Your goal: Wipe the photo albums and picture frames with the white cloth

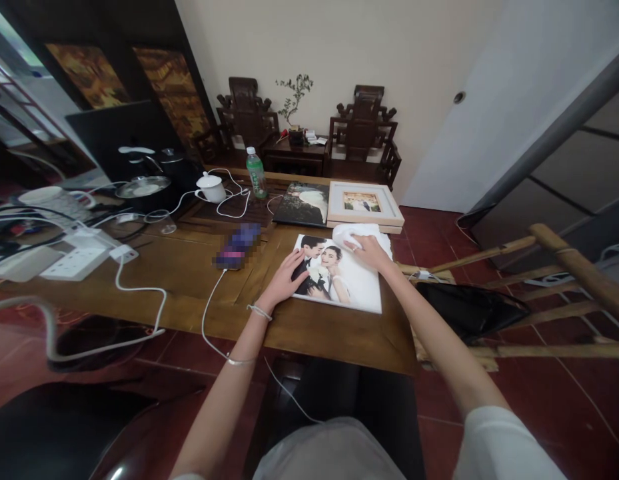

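Note:
A photo panel (359, 290) showing a couple lies flat near the front edge of the wooden table. My left hand (285, 279) rests on its left side, fingers stretched out over the picture. At the panel's upper right, my right hand (369, 252) presses a crumpled white tissue (345, 233) against the surface. Some of that tissue spreads beyond the hand toward the table's right side. Behind the panel lie a dark photo album (303, 204) and white framed pictures (384, 208), which are stacked.
A phone (238, 247) on a white cable lies to the left. Farther left are a power strip (79, 257), a lidded white cup (211, 188), a green bottle (256, 173) and tangled cables. A wooden rack (549, 307) stands right of the table (269, 327).

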Demonstrator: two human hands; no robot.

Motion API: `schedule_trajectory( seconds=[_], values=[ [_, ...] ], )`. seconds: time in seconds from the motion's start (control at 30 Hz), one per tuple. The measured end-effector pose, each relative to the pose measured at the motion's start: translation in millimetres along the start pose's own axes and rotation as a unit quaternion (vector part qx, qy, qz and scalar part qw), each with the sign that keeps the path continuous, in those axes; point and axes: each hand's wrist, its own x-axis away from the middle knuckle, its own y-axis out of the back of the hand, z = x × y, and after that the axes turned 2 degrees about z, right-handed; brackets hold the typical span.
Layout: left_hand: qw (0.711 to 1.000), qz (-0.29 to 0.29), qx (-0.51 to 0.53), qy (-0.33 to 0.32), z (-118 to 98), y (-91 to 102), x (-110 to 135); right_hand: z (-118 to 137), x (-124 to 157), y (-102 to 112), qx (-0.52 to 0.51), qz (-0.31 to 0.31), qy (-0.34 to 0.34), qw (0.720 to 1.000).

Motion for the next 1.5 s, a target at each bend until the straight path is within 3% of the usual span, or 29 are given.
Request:
schedule_trajectory(
  seconds=[0.13, 0.4, 0.53, 0.73, 1.0, 1.17, 1.3, 1.5],
  values=[
    [1.0, -0.002, 0.001, 0.006, -3, -0.1, 0, 10, 13, -6, 0.007, -0.002, 0.01, 1.0],
    [1.0, -0.01, -0.005, 0.006, -3, -2.1, -1, 69, 114, -20, 0.025, 0.046, 0.125, 0.991],
    [1.0, -0.01, -0.004, 0.009, -3, -2.4, -1, 95, 142, -14, 0.012, 0.08, 0.152, 0.985],
    [1.0, -0.008, 0.0, 0.01, -4, -1.3, 0, 96, 124, -17, 0.009, 0.094, 0.152, 0.984],
    [1.0, -0.01, -0.001, 0.002, 0, -3.0, 0, 53, 40, -13, 0.032, 0.079, 0.049, 0.995],
    [1.0, -0.008, -0.002, -0.004, 2, -3.1, 0, 37, 3, -10, 0.063, 0.134, -0.001, 0.989],
    [1.0, -0.008, -0.001, -0.004, 1, -2.4, 0, 48, 13, -14, 0.094, 0.144, 0.012, 0.985],
    [1.0, -0.008, 0.0, 0.005, -2, -1.6, 0, 92, 89, -20, 0.143, 0.15, 0.09, 0.974]
  ],
)
